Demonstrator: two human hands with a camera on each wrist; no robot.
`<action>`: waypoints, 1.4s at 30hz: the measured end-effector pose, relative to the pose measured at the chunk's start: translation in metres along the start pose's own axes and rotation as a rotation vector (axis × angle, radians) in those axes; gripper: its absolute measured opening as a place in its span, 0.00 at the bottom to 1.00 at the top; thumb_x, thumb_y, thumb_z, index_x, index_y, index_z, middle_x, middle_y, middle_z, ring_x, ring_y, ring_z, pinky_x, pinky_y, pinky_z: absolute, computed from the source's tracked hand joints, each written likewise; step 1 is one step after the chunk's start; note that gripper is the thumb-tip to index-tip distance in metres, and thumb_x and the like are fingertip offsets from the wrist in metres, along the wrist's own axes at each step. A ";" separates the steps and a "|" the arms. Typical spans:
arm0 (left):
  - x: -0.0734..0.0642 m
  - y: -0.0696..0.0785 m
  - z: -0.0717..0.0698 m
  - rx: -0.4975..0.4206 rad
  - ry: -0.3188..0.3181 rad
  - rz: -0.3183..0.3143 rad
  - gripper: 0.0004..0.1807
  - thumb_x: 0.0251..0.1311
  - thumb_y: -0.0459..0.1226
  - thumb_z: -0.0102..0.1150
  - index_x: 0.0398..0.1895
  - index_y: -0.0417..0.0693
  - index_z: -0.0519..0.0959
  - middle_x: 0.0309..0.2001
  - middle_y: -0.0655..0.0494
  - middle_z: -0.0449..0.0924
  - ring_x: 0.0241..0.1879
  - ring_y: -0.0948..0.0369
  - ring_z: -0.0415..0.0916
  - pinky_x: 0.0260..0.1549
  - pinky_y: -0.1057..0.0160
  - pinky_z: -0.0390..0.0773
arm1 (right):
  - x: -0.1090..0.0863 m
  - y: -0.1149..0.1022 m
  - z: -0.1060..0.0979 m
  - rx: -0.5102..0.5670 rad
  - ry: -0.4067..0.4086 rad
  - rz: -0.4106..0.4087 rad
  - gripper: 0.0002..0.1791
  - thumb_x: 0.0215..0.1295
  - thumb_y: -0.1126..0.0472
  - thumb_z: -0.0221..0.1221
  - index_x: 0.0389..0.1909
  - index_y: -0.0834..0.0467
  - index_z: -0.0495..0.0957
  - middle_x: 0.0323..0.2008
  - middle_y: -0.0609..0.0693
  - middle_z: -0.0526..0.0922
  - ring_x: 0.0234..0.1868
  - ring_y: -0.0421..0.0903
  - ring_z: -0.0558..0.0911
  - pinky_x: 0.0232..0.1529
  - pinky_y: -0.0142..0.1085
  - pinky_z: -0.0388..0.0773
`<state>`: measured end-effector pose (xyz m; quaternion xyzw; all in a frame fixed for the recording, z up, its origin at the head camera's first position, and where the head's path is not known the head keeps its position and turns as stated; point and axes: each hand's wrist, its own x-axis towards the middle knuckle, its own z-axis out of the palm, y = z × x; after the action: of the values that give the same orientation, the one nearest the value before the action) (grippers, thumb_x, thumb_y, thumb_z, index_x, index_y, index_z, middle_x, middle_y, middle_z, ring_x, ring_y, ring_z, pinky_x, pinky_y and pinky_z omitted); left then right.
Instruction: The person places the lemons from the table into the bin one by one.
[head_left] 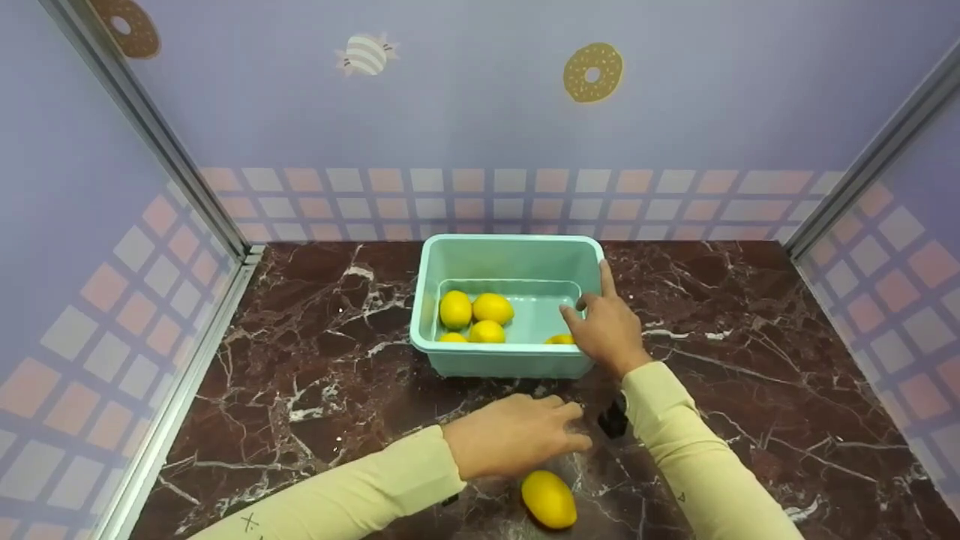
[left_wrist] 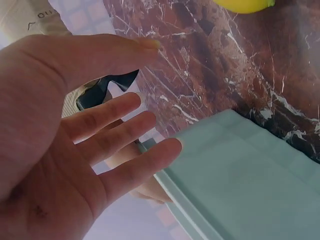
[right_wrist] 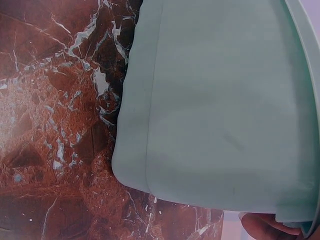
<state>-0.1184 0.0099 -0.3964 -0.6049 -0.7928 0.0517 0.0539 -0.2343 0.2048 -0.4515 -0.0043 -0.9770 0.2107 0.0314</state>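
A pale green plastic bin (head_left: 510, 364) stands on the marble-patterned table with several yellow lemons (head_left: 493, 308) inside, most of them at its left. My right hand (head_left: 611, 330) grips the bin's right rim near the front corner, and a finger (right_wrist: 262, 227) shows beside the rim in the right wrist view. In front of the bin, my left hand (head_left: 517, 435) hovers with its fingers apart and holds nothing. One loose lemon (head_left: 549, 499) lies on the table just nearer than the left hand; its edge also shows in the left wrist view.
Patterned lilac wall panels (head_left: 480, 112) stand behind the table (head_left: 315, 420) and on both sides, joined by metal frame strips (head_left: 180, 360). A black wrist-worn piece (head_left: 613, 418) shows under the right wrist.
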 end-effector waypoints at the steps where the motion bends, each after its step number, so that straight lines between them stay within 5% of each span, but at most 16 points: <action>1: -0.001 0.001 0.001 -0.005 0.002 0.001 0.13 0.64 0.39 0.57 0.49 0.65 0.79 0.45 0.61 0.76 0.38 0.64 0.75 0.26 0.71 0.77 | 0.000 0.000 0.000 0.001 0.001 0.001 0.27 0.67 0.41 0.52 0.44 0.62 0.82 0.78 0.55 0.41 0.45 0.59 0.81 0.41 0.55 0.77; 17: -0.003 0.011 0.010 -0.056 -0.070 0.025 0.22 0.58 0.38 0.64 0.56 0.66 0.77 0.52 0.61 0.75 0.43 0.64 0.76 0.28 0.71 0.79 | -0.001 -0.001 0.001 0.004 -0.006 0.008 0.28 0.66 0.41 0.52 0.46 0.63 0.81 0.78 0.54 0.40 0.54 0.61 0.79 0.49 0.57 0.76; 29: -0.002 0.016 0.018 -0.058 -0.038 0.048 0.21 0.55 0.38 0.65 0.52 0.67 0.78 0.47 0.61 0.75 0.39 0.65 0.76 0.28 0.73 0.78 | 0.001 -0.001 0.000 0.001 -0.020 0.013 0.26 0.66 0.41 0.52 0.44 0.61 0.81 0.78 0.53 0.40 0.50 0.59 0.81 0.44 0.55 0.77; 42: 0.000 0.020 0.024 -0.081 -0.103 0.067 0.23 0.55 0.37 0.65 0.53 0.73 0.79 0.49 0.63 0.75 0.44 0.66 0.75 0.26 0.74 0.78 | 0.001 -0.001 -0.001 0.010 -0.007 0.008 0.25 0.66 0.41 0.52 0.41 0.60 0.82 0.78 0.54 0.41 0.49 0.60 0.81 0.44 0.56 0.77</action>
<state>-0.1027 0.0148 -0.4232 -0.6293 -0.7752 0.0527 -0.0133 -0.2352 0.2043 -0.4502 -0.0074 -0.9760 0.2158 0.0274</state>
